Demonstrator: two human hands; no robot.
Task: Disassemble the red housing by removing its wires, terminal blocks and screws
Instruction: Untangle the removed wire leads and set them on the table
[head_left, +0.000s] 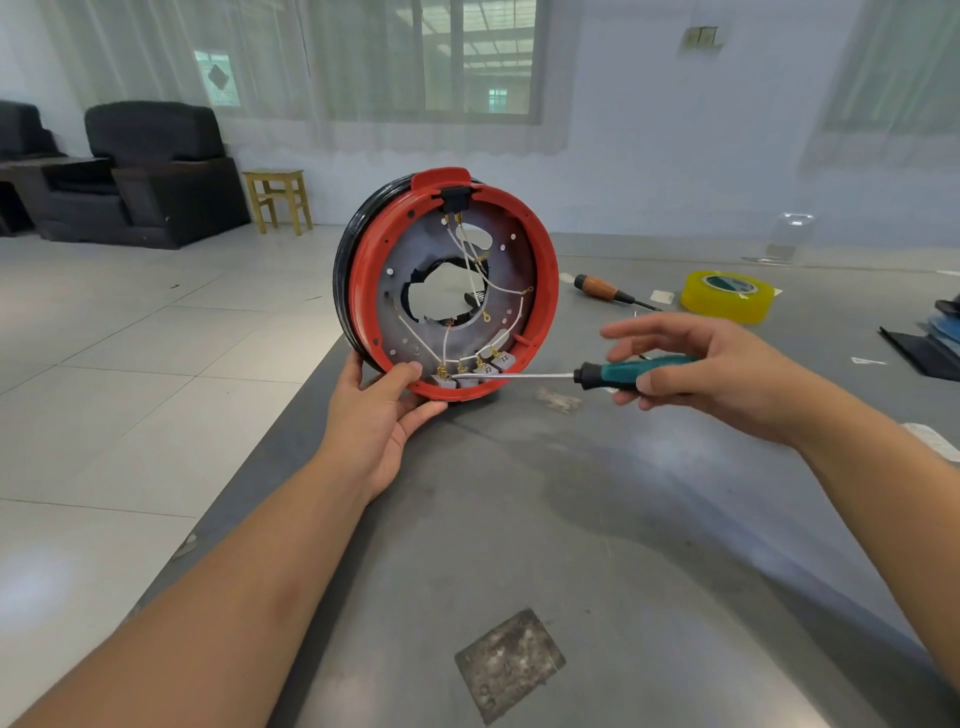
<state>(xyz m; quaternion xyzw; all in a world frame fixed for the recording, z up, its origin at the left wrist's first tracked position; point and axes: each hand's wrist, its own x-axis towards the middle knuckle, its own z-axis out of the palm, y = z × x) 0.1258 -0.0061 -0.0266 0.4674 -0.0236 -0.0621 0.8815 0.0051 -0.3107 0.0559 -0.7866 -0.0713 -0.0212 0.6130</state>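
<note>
The round red housing (543, 291) stands on edge near the grey table's left side, its open face toward me. Inside, white wires (470, 270) run over a grey plate to several grey terminal blocks (470, 376) along the bottom rim. My left hand (382, 410) grips the housing's lower left rim, thumb on the inner plate. My right hand (701, 371) holds a teal-handled screwdriver (631, 371) loosely between thumb and fingers, the upper fingers spread. The screwdriver's tip rests at the leftmost terminal block.
On the grey table (571, 545), behind the housing, lie an orange-handled screwdriver (605, 289) and a yellow tape roll (727, 296). Dark and blue items (930, 338) sit at the right edge. The table's left edge drops to a tiled floor with an armchair and stool.
</note>
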